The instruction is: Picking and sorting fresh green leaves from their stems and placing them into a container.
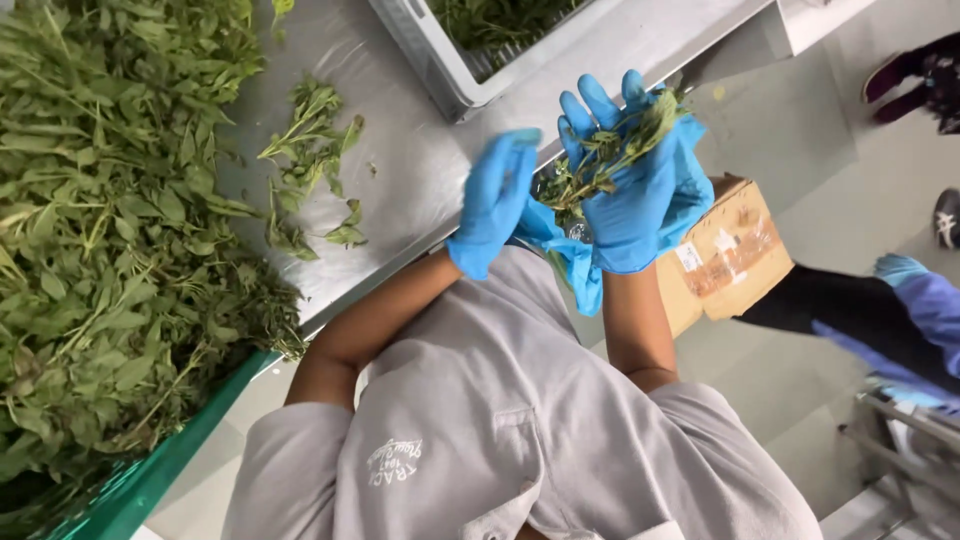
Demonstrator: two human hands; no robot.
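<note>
Right hand [635,185], blue-gloved, palm up and fingers half curled, cradles a small bunch of leafy green stems [610,150]. Stems lie across the palm and fingers, tips poking out past the fingertips toward the bench edge. Grip loose, not a fist; fingers spread at the tips.

Left hand [495,200], also blue-gloved, just beside the right one, fingers fairly straight and held together, blurred. Cannot tell whether it has hold of anything; it sits close to the lower end of the bunch, contact unclear.

Both hands are held over the near edge of a steel bench [420,170]. A blue plastic bag [570,255] hangs below the hands, against the grey shirt [500,430].

On the bench: a few loose sprigs [315,165] well apart from the hands; a large heap of the same leafy greens [110,230] in a green crate [150,475] at the far side of the frame; a grey plastic crate [450,70] with greens inside, near the hands.

On the floor beyond the bench edge, a cardboard box [725,255]. Another person's blue sleeve [920,310] at the frame edge.
</note>
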